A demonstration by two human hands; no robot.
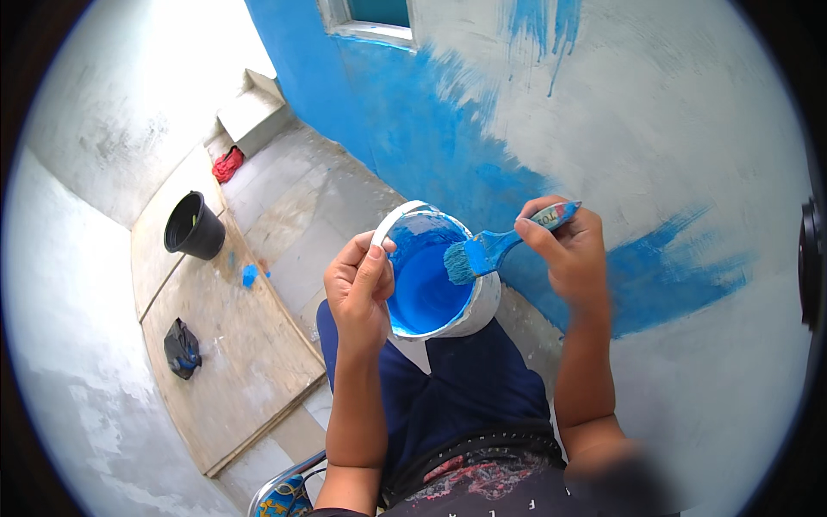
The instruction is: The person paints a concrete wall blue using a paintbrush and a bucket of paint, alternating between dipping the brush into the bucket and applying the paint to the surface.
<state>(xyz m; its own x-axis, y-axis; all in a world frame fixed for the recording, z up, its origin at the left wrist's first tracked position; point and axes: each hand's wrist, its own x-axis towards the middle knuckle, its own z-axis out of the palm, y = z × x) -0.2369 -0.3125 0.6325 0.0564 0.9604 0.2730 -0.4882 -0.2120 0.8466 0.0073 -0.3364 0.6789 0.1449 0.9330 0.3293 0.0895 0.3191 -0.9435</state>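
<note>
My left hand [362,280] grips the white bucket [475,317] by its rim and handle on the left side, holding it over my lap. Blue paint [428,289] fills the lower part of the bucket, and smears coat its inner wall. In my right hand [564,250] is a paintbrush [495,250], its handle pinched between thumb and fingers. The blue-coated bristles point left, above the bucket's right rim; whether they touch the rim I cannot tell. To the right stands the wall [672,146], partly covered in blue strokes with bare grey areas.
Boards [233,353] lie on the floor at left, carrying a black bucket [195,227], a crumpled black plastic bag [182,349] and a blue paint spot. A red cloth [227,165] lies near a step [251,116]. A window frame [375,30] is set in the wall.
</note>
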